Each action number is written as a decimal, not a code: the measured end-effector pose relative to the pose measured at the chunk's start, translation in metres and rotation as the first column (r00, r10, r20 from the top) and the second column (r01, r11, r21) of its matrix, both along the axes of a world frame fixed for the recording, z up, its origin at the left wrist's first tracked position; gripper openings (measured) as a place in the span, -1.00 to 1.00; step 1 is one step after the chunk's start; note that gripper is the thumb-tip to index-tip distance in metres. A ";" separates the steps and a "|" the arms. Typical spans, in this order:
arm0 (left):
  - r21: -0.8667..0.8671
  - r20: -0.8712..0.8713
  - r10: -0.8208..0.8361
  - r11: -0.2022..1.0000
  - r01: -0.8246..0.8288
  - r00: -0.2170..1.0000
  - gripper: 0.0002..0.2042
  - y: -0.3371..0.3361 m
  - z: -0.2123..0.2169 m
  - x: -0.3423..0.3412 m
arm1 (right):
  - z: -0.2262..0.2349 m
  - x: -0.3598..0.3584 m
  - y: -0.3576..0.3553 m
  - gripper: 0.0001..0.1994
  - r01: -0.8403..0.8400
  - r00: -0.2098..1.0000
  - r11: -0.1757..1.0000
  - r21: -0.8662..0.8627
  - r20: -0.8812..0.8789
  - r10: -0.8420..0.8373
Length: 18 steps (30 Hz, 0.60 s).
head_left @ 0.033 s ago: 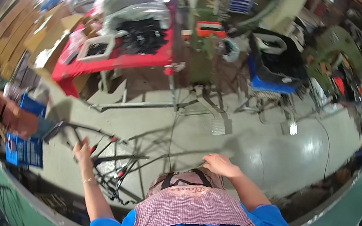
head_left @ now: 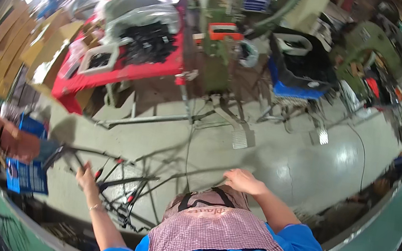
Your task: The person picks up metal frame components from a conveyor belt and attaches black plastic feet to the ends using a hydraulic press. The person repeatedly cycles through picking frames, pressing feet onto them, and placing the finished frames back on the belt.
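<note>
At the left, my left hand has its fingers closed round part of a black tubular frame with red fittings. The frame's thin bars spread over the floor and mix with their own shadows, so its full shape is hard to make out. In front of my checked apron, my right hand hovers with loosely bent fingers and nothing visible in them. Its fingertips point left, apart from the frame's red fittings.
Another person stands at the left by blue crates. Ahead, a red-covered table bears black parts and a white tray. A black bin sits on a blue crate farther right. A green ledge curves behind me.
The view has shifted slightly, so the table and bins appear a little farther left. My left hand and the frame sit slightly lower and farther left. My right hand has barely moved.
</note>
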<state>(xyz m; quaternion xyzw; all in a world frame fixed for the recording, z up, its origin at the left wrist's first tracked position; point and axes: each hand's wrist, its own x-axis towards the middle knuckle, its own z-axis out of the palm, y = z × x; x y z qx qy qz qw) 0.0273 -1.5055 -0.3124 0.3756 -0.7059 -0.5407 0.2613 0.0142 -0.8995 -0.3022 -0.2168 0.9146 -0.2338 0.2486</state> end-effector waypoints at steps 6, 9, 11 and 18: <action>-0.163 0.110 0.397 0.911 -0.378 0.911 -0.77 -0.084 -0.045 0.026 | -0.018 -0.082 0.071 -0.74 0.132 0.990 0.990 0.041 -0.060 -0.129; -0.276 0.331 0.682 0.731 -0.624 0.652 -0.69 -0.068 -0.034 0.014 | -0.004 -0.151 0.119 -0.74 0.161 0.984 0.974 0.157 -0.098 -0.146; -0.193 0.286 0.663 0.747 -0.636 0.692 -0.76 -0.024 -0.035 -0.016 | -0.003 -0.202 0.154 -0.74 0.242 0.959 0.963 0.115 -0.181 -0.219; 0.414 0.194 0.176 0.877 -0.243 0.965 -0.69 0.177 -0.094 -0.118 | 0.042 -0.397 0.170 -0.78 0.322 0.812 0.892 -0.316 -0.392 -0.432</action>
